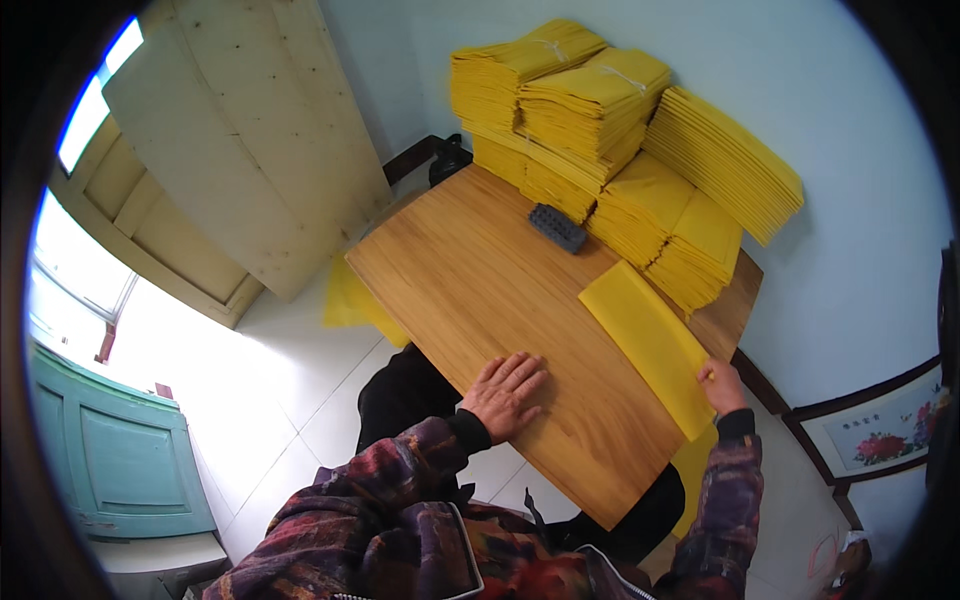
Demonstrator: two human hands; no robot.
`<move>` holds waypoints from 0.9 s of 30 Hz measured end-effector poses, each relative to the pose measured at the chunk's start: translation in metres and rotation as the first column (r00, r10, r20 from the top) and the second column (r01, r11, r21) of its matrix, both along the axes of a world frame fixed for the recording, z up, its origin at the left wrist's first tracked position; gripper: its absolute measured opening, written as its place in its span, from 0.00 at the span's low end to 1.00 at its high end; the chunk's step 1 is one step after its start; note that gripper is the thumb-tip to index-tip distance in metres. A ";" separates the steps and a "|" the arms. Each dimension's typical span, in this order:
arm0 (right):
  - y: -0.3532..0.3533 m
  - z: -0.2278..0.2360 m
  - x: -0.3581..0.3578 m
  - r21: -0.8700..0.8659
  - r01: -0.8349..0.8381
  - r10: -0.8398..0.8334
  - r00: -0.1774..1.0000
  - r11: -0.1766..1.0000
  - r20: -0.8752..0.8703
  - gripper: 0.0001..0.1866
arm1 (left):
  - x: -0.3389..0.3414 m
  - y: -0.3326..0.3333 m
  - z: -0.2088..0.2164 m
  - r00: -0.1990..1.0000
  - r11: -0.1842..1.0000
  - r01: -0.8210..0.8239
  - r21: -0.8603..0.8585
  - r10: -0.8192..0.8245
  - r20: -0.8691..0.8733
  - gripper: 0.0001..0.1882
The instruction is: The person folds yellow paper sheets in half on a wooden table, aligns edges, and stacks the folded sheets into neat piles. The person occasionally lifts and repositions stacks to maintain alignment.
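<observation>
A long folded yellow sheet (645,340), paper or cloth I cannot tell, lies slantwise on the right part of the wooden table (470,270). My right hand (722,388) is closed on its near right edge, fingers curled and thumb on top. Flat on the table's near edge rests my left hand (505,395), its fingers stretched out and nothing under them that I can see. A dark grey ridged block (557,228), like a brush, sits farther back, against the stacked yellow bundles (660,205).
More tied yellow bundles (595,90) are piled high at the back, by the wall. Yellow material (360,305) hangs at the table's left side, and more (695,475) shows below its right edge. Wooden boards (240,120) lean at the left. A framed flower picture (875,430) stands at the right.
</observation>
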State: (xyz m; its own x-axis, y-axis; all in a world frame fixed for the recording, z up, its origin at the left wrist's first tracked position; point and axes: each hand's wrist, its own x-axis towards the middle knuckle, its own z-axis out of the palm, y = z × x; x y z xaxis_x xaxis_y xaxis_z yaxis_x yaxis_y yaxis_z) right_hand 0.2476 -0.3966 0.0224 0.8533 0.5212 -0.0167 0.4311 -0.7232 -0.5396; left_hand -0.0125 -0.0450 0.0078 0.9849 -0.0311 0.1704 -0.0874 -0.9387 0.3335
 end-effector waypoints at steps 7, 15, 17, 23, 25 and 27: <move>0.001 0.014 -0.036 0.016 0.004 -0.004 0.999 1.000 -0.034 0.06 | 0.002 -0.002 0.004 1.000 1.000 0.003 -0.031 -0.004 -0.021 0.31; 0.002 0.013 -0.067 0.010 0.110 -0.110 0.994 0.994 0.026 0.03 | 0.006 -0.005 0.009 0.996 0.999 0.003 0.054 0.001 -0.087 0.32; 0.002 0.013 -0.080 -0.007 0.166 -0.166 0.985 0.986 0.044 0.02 | 0.005 -0.006 0.008 0.998 0.999 -0.007 0.041 0.009 -0.067 0.32; 0.020 0.008 -0.104 -0.031 0.154 -0.152 0.986 0.988 0.061 0.02 | 0.004 -0.003 -0.004 0.999 1.000 -0.013 -0.011 0.014 0.030 0.31; 0.021 0.004 -0.105 -0.064 0.190 -0.183 0.978 0.980 0.101 0.03 | 0.002 -0.002 -0.007 1.000 0.999 -0.007 -0.035 0.008 0.030 0.30; 0.018 -0.002 -0.105 -0.075 0.210 -0.202 0.974 0.975 0.102 0.03 | 0.001 -0.003 -0.009 0.997 0.998 -0.010 -0.069 0.016 0.081 0.30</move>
State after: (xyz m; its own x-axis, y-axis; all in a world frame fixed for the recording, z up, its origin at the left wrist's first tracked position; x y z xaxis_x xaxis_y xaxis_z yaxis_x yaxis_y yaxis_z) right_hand 0.1423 -0.3782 0.0205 0.9421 0.3339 0.0313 0.3133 -0.8431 -0.4370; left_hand -0.0120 -0.0477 -0.0017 0.9678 -0.0040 0.2516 -0.1050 -0.9150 0.3895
